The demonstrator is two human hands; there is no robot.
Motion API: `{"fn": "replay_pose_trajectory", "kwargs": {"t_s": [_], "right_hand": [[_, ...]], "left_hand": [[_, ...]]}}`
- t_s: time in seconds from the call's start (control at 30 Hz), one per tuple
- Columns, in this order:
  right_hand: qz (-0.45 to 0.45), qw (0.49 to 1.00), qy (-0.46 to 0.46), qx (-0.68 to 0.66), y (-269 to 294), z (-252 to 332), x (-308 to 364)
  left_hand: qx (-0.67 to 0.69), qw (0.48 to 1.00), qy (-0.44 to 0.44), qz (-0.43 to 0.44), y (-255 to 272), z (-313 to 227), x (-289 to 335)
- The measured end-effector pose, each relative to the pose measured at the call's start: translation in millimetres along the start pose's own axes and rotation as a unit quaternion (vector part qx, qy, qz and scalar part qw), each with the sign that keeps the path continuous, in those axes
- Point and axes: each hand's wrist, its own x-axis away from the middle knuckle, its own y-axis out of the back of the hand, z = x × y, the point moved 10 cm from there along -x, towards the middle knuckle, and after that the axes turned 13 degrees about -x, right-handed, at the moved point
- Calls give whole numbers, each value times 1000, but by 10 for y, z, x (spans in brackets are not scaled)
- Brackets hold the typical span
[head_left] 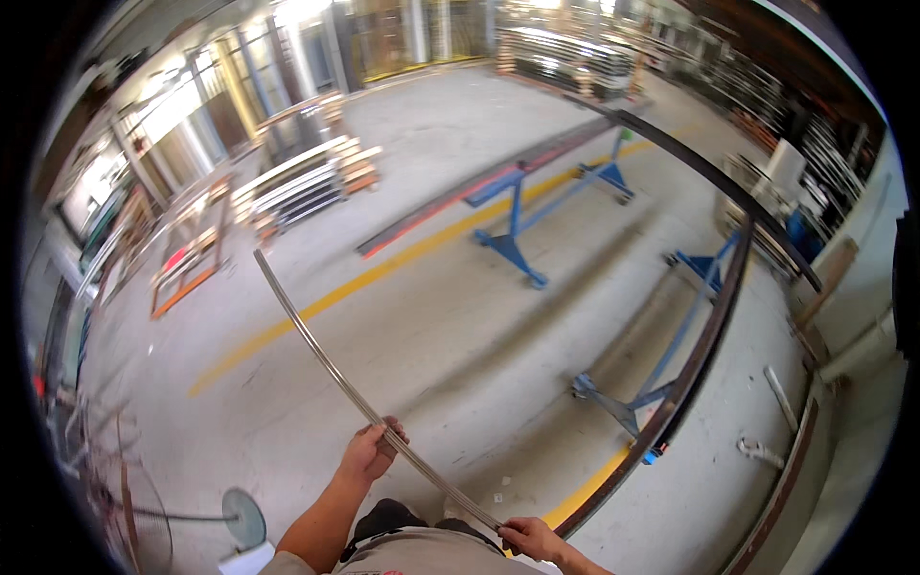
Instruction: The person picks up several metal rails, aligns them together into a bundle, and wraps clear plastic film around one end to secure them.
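A long, thin, silvery metal strip (326, 362) runs slantwise in front of me, its far end out over the floor to the left. Partway along it, my left hand (373, 450) is closed round the strip. My right hand (529, 538) grips its near end, close to my body at the lower edge. The strip looks bent, though the lens curves straight edges here. Both hands hold it above the concrete floor, and it touches no stand.
On my right, a long dark bar (704, 355) rests on a blue wheeled stand (613, 407). Farther off, another blue stand (517, 225) carries a dark, red-edged length (422, 225). Stacked metal profiles (297, 192) lie at the left. A round-based pole (244, 517) stands at lower left.
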Motion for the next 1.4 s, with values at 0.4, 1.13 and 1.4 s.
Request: {"fn": "replay_pose_trajectory", "kwargs": {"t_s": [0.4,1.13,1.4], "right_hand": [[-367,929,23,-31,1617,1250,-546],[-544,837,48,33,6664,4198,-1280],[-548,834,47,33,8980,5215,-1046]], "left_hand": [[-156,943,187,226,-1820,59,-2959],[-156,897,185,371,-6083,41,-7702],[-114,912,165,358,-7654,438,-9145]]}}
